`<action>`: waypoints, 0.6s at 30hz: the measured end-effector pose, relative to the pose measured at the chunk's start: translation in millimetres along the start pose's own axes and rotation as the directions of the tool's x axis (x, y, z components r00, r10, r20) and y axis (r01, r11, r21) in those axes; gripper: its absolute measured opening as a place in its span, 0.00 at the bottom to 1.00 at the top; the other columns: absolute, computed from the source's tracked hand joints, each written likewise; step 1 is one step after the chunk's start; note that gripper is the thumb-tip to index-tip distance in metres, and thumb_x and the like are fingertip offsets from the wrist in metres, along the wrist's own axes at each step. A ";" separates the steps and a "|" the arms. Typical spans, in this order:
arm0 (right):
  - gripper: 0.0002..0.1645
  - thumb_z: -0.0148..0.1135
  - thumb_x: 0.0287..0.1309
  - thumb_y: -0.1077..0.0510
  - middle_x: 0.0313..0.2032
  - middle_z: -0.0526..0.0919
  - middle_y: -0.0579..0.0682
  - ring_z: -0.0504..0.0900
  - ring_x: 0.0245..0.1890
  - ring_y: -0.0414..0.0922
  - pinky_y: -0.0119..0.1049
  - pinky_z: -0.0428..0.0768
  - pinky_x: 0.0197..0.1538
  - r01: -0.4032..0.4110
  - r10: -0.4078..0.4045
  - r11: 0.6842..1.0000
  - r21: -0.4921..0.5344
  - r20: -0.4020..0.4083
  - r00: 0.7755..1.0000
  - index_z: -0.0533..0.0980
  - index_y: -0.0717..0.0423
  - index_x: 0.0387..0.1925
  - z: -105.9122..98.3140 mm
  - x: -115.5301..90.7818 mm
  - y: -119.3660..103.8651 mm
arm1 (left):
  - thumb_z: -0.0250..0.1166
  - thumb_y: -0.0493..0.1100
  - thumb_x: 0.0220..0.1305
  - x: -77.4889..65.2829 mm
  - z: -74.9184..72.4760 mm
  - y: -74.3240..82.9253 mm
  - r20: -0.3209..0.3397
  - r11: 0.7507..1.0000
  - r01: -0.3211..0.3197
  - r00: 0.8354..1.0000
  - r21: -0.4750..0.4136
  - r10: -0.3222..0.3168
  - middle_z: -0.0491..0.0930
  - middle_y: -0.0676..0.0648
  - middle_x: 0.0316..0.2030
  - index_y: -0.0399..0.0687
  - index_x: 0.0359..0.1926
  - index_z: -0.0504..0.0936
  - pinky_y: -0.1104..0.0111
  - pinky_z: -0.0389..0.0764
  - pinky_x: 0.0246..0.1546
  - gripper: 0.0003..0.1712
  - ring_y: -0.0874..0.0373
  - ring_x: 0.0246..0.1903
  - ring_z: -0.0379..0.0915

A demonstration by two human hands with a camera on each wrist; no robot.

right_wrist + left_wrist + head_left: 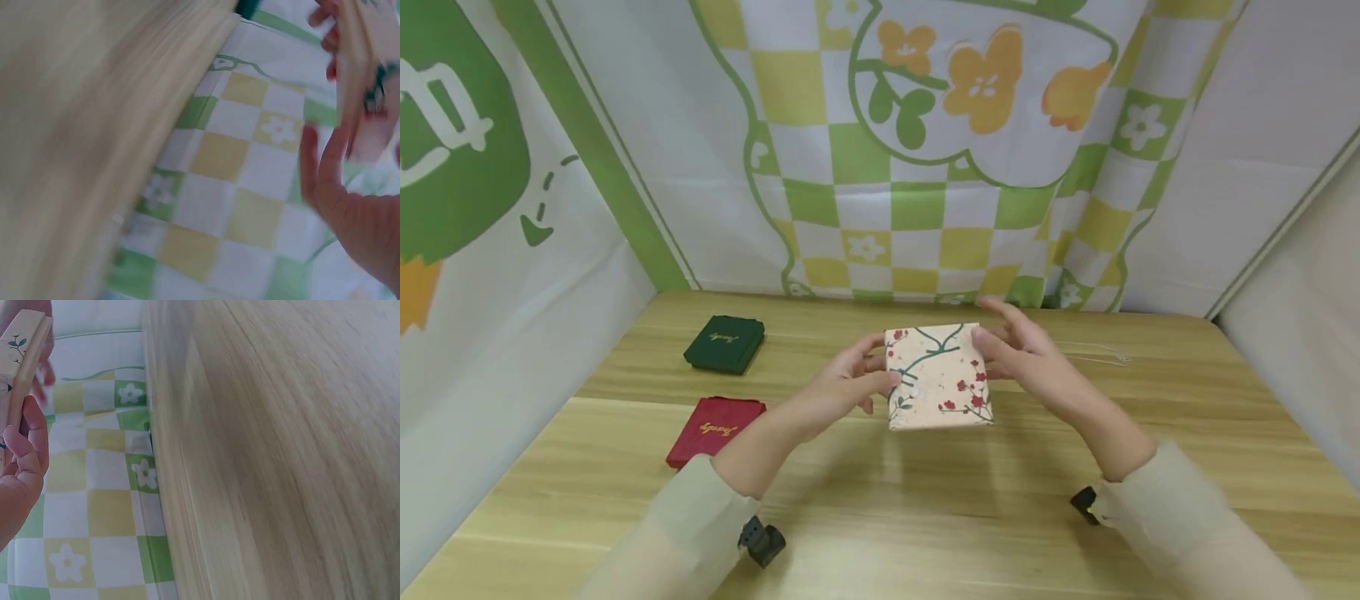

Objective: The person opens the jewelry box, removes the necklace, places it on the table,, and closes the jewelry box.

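Note:
Raised over the wooden table is a flat cream box (936,379) printed with red blossoms and green branches, its patterned face toward the head camera. My left hand (850,377) grips its left side, thumb on the face and fingers behind; the left wrist view also shows this hand (25,459) at the box's edge (25,369). At the upper right corner, my right hand (1026,354) holds the box with the thumb on its face, while the index finger points away from it. In the right wrist view a seam runs along the box's side (359,75).
A dark green box (725,344) with gold lettering lies at the back left of the table (1000,517). Nearer, a red box (711,425) is partly covered by my left forearm. A thin pale cord or chain (1101,360) lies beyond my right hand. Patterned cloth hangs behind.

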State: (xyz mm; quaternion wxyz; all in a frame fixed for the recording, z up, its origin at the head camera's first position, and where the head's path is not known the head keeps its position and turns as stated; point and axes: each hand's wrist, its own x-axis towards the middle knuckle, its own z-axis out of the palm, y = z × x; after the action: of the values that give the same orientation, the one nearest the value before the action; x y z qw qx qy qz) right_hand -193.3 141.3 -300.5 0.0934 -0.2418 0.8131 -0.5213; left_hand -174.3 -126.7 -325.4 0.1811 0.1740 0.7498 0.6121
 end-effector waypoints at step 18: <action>0.33 0.51 0.74 0.56 0.52 0.72 0.51 0.76 0.42 0.37 0.27 0.80 0.49 -0.202 0.259 0.916 0.348 -0.126 0.957 0.55 0.65 0.72 -8.5 38.3 11.8 | 0.52 0.44 0.76 49.4 -4.2 6.0 -0.229 0.974 0.089 0.964 -0.206 -0.137 0.75 0.36 0.59 0.32 0.71 0.60 0.69 0.80 0.47 0.30 0.63 0.34 0.78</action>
State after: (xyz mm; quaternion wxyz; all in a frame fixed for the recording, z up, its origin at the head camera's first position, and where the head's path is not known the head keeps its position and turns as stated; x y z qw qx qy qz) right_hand -233.4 133.3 -303.4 0.1242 -0.0794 0.7417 -0.6543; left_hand -219.3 -105.4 -321.6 0.1393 0.0362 0.7117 0.6876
